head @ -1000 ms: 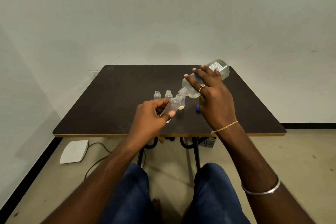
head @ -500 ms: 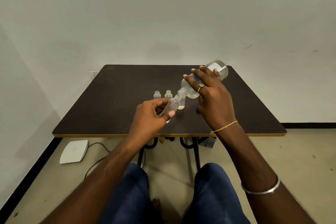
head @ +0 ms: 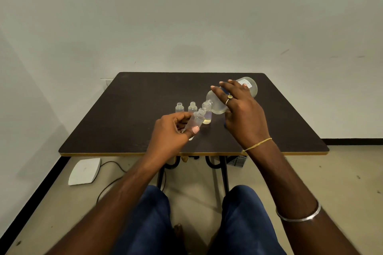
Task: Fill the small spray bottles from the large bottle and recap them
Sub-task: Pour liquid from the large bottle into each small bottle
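My right hand (head: 242,114) grips the large clear bottle (head: 215,103), tipped on its side with its open mouth pointing down-left. My left hand (head: 172,132) holds a small clear spray bottle (head: 196,121) tilted, its neck right at the large bottle's mouth. Two uncapped small bottles (head: 179,107) (head: 192,107) stand upright on the dark table (head: 128,114) just behind my left hand. Another small bottle (head: 207,119) with yellowish liquid stands behind the held one, partly hidden. A small blue thing (head: 224,125) peeks out under my right hand.
The table's front edge has a yellow rim (head: 103,154). On the floor to the left lie a white flat device (head: 85,171) and its cable. My knees in blue trousers (head: 149,213) are below the table. A white wall stands close behind.
The large bottle has tipped slightly further, its base a little lower. Both hands stay almost where they were, mouth to neck.
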